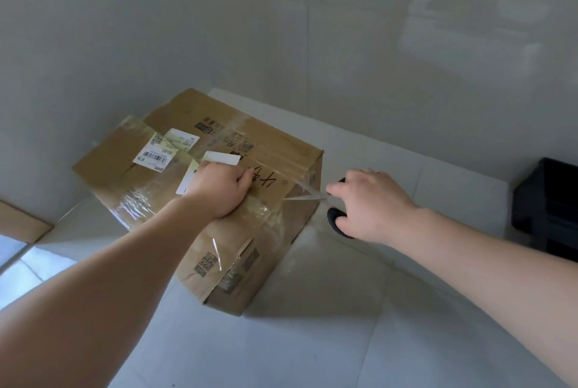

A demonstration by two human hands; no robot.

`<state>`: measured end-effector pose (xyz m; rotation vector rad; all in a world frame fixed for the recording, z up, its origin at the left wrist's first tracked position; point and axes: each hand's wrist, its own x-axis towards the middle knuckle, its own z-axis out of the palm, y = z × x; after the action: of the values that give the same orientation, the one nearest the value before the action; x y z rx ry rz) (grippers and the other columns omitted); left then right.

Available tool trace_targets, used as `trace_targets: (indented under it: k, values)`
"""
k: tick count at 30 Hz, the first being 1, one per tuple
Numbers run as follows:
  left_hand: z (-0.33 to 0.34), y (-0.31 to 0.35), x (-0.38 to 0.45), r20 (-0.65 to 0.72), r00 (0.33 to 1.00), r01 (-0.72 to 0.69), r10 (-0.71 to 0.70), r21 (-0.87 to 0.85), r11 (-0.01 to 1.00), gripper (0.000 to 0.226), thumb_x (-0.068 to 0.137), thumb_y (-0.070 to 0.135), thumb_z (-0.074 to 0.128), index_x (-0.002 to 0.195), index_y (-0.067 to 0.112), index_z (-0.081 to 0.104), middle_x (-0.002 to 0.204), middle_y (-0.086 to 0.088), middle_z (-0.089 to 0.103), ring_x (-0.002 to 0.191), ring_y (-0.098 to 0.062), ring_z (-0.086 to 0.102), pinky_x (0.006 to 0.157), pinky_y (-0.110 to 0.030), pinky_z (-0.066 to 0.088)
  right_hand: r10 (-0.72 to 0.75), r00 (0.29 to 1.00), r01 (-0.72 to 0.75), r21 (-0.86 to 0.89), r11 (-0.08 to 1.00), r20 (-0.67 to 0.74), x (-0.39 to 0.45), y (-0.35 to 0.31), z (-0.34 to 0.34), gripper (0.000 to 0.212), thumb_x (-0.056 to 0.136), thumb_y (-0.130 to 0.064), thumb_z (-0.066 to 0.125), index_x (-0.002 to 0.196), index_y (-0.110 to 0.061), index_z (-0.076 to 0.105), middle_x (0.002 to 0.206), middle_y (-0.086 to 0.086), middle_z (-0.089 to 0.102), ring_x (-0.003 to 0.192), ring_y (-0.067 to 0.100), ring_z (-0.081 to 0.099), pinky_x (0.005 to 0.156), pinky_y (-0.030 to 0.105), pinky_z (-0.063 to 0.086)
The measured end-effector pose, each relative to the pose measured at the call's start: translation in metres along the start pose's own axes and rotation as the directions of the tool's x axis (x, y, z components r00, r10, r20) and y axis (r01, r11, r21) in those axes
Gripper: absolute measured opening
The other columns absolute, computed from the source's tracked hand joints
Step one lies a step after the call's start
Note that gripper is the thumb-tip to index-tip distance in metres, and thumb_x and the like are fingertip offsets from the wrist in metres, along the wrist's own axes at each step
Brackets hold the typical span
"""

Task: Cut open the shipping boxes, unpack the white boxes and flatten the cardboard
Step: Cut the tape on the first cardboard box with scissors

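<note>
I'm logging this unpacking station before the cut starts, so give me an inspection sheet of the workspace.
Surface: pale tiled floor, glossy.
Job's things: taped cardboard shipping box, closed, labels on top; scissors, blades open at the taped top edge.
Clutter: flat cardboard piece at left.
Grippers: left hand rests on the box top; right hand grips the scissors.
Cables: nothing seen.
Surroundings: pale glossy wall; black object at right.

We have a single head-worn view, looking forward and steeply down from above the floor (359, 340), close to the work. It faces a wall (281, 28); both forearms enter from the bottom edge. No second view shares the scene.
</note>
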<state>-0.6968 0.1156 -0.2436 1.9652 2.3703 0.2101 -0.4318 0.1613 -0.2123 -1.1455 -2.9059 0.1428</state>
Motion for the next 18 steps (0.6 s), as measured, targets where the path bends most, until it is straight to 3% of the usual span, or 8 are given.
trace_targets:
  k: [4,7,11,13,18]
  values:
    - [0.0,0.001,-0.005,0.013,0.991,-0.134,0.134,0.02,0.991,0.059,0.097,0.052,0.035,0.05,0.018,0.045,0.048,0.001,0.045,0.059,-0.018,0.045,0.069,-0.03,0.031,-0.041,0.999,0.041,0.007,0.999,0.029,-0.014,-0.005,0.008,0.038,0.082,-0.045,0.05,0.112,-0.026,0.063,0.081,0.002,0.043,0.091,0.03,0.056,0.075,0.035,0.04]
    - [0.004,0.009,-0.011,0.046,0.977,-0.208,0.208,-0.017,0.978,0.054,0.096,0.052,0.037,0.054,0.018,0.042,0.057,0.0,0.048,0.059,-0.02,0.047,0.055,-0.029,0.027,-0.103,0.994,0.104,-0.032,0.994,0.045,-0.018,-0.014,0.012,0.038,0.081,-0.044,0.05,0.112,-0.026,0.063,0.081,0.002,0.042,0.09,0.028,0.057,0.073,0.035,0.037]
    - [0.009,0.025,-0.007,-0.054,0.995,-0.085,0.082,-0.063,0.994,0.058,0.096,0.051,0.041,0.052,0.014,0.04,0.052,-0.003,0.045,0.054,-0.023,0.047,0.06,-0.032,0.024,-0.108,0.993,0.111,-0.068,0.992,0.047,-0.023,-0.021,0.011,0.034,0.081,-0.044,0.049,0.103,-0.024,0.064,0.077,0.001,0.043,0.084,0.027,0.059,0.071,0.035,0.03]
    - [0.01,0.042,0.01,-0.046,0.999,0.0,-0.004,-0.072,0.997,0.057,0.096,0.054,0.038,0.055,0.015,0.043,0.053,-0.002,0.047,0.057,-0.023,0.048,0.06,-0.032,0.031,-0.061,0.998,0.062,-0.062,0.996,0.031,-0.029,-0.022,0.012,0.029,0.082,-0.044,0.048,0.094,-0.021,0.062,0.072,0.001,0.042,0.08,0.027,0.06,0.069,0.034,0.028]
    - [0.018,0.061,0.043,0.013,0.996,0.086,-0.085,-0.047,0.995,0.055,0.099,0.051,0.028,0.068,0.013,0.053,0.061,-0.004,0.051,0.067,-0.027,0.053,0.069,-0.035,0.04,0.054,0.999,-0.054,-0.096,0.994,-0.003,-0.048,-0.015,0.015,0.022,0.082,-0.041,0.048,0.083,-0.021,0.058,0.079,0.003,0.064,0.074,0.027,0.063,0.067,0.033,0.024]
